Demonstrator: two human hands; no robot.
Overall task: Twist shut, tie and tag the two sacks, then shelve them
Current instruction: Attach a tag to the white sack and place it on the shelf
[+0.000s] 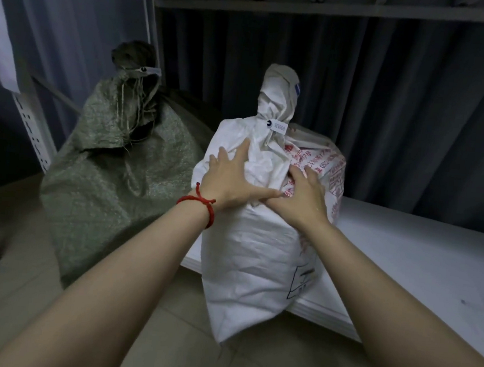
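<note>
Dim shelf bay, dark curtain [388,108] at back; white sack [252,257] centre frame, upright, tied & tagged, base overhanging shelf board [418,257]; left hand [229,179] & right hand [304,194] spread flat on its front, shelf depth straight beyond; green sack [103,177] centre-left.

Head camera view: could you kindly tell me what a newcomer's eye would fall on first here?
The white sack in the centre stands out first, its neck tied and tagged, at the front edge of the low shelf board. The left hand, with a red bracelet at its wrist, and the right hand press on its upper front. A green sack, also tied, slumps to its left.
</note>
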